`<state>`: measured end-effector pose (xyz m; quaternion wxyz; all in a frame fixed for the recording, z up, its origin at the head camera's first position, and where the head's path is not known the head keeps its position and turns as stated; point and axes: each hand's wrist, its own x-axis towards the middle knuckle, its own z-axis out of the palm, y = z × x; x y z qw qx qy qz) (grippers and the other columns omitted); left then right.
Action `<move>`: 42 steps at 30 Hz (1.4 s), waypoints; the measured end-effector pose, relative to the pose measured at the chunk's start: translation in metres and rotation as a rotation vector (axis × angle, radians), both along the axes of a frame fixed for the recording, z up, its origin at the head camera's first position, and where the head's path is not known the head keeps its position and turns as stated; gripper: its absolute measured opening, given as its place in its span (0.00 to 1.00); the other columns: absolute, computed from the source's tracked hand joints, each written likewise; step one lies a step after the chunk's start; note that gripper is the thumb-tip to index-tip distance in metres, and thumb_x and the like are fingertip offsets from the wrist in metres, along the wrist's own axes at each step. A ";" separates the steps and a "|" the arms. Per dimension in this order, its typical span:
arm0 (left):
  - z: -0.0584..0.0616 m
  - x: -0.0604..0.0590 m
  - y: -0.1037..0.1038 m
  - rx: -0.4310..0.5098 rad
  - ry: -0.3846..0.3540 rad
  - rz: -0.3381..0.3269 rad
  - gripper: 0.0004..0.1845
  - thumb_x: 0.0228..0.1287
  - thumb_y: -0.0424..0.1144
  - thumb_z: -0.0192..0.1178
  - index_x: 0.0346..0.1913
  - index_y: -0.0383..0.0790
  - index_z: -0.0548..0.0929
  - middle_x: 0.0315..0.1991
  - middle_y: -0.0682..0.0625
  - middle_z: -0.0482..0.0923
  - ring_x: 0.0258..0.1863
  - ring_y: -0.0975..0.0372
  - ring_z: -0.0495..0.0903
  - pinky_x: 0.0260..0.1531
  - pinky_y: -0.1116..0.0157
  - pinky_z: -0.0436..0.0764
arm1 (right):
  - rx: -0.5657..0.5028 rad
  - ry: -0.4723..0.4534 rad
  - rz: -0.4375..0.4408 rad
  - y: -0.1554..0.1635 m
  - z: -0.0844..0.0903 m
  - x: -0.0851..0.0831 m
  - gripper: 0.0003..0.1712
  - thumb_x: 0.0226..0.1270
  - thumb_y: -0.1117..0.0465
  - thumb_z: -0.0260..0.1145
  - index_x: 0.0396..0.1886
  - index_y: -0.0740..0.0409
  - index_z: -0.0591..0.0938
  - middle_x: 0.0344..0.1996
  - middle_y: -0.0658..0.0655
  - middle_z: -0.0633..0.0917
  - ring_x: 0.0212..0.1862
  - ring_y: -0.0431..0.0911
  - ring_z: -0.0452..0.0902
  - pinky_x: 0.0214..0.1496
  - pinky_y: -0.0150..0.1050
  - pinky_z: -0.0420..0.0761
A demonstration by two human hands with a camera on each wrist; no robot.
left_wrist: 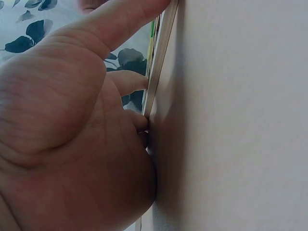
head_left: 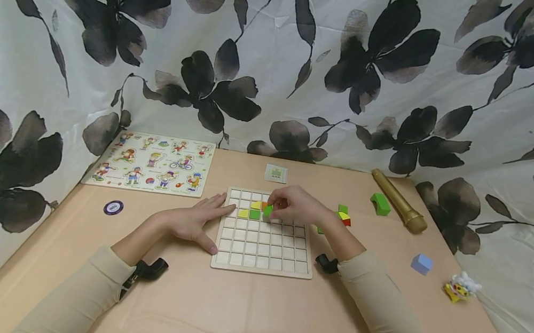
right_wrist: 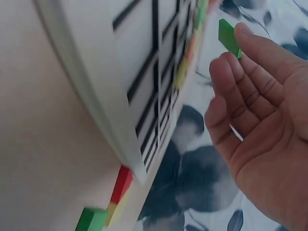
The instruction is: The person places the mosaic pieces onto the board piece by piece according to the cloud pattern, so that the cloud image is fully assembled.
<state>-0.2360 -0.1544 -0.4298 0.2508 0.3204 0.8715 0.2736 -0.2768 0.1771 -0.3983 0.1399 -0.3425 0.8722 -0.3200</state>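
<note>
A pale gridded board [head_left: 262, 268] lies on the table. My left hand [head_left: 194, 220] rests at its left side, fingers straight and spread, with fingers and thumb touching the edge. My right hand [head_left: 291, 203] pinches a green square tile [right_wrist: 228, 38] between thumb and fingertips, held just above the board's upper rows. On the grid sit a yellow tile [head_left: 243, 213], a green tile [head_left: 255, 214], another yellow tile [head_left: 256, 205] and an orange tile [head_left: 264, 205]. Right of the board lie loose coloured tiles [head_left: 343, 217], partly hidden by my right forearm.
Behind the board lies a small patterned card [head_left: 276, 173]. A picture board [head_left: 151, 164] and round token [head_left: 113, 207] are to the left. A green arch block [head_left: 380, 204], gold stick-like object [head_left: 399, 201], blue block [head_left: 422, 264] and small toy [head_left: 461, 287] stand right.
</note>
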 end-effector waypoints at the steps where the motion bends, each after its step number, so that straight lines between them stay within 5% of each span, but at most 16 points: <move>1: 0.000 0.000 0.000 -0.001 0.001 0.000 0.64 0.51 0.59 0.78 0.85 0.49 0.51 0.85 0.38 0.27 0.84 0.41 0.27 0.79 0.36 0.36 | 0.026 0.006 0.005 -0.004 -0.001 0.000 0.11 0.63 0.64 0.78 0.43 0.58 0.87 0.29 0.49 0.83 0.33 0.43 0.76 0.37 0.33 0.77; 14: 0.000 -0.001 -0.001 -0.008 -0.004 -0.001 0.64 0.51 0.60 0.78 0.85 0.49 0.51 0.85 0.38 0.26 0.84 0.41 0.27 0.79 0.35 0.36 | 0.152 0.061 0.041 -0.013 -0.013 -0.003 0.12 0.64 0.58 0.78 0.43 0.57 0.87 0.29 0.48 0.84 0.32 0.40 0.76 0.38 0.34 0.77; 29: 0.000 -0.001 0.000 0.001 -0.016 0.003 0.64 0.51 0.60 0.78 0.85 0.48 0.51 0.86 0.39 0.26 0.84 0.41 0.26 0.79 0.35 0.36 | 0.185 0.054 -0.069 -0.009 -0.011 0.002 0.14 0.62 0.57 0.79 0.45 0.56 0.88 0.30 0.48 0.83 0.33 0.43 0.75 0.39 0.36 0.76; 37: -0.001 -0.002 0.000 -0.003 -0.013 0.002 0.64 0.50 0.61 0.78 0.85 0.50 0.51 0.86 0.40 0.26 0.84 0.42 0.26 0.79 0.36 0.36 | 0.017 0.077 -0.269 0.042 0.006 0.006 0.23 0.69 0.54 0.74 0.62 0.56 0.84 0.47 0.57 0.86 0.42 0.49 0.79 0.41 0.42 0.81; 42: -0.001 -0.001 0.001 -0.005 -0.014 0.006 0.65 0.50 0.61 0.78 0.85 0.50 0.51 0.86 0.41 0.26 0.84 0.43 0.26 0.80 0.36 0.36 | 0.031 0.111 -0.433 0.090 0.010 0.002 0.24 0.72 0.56 0.71 0.65 0.53 0.82 0.57 0.63 0.84 0.50 0.53 0.78 0.49 0.48 0.81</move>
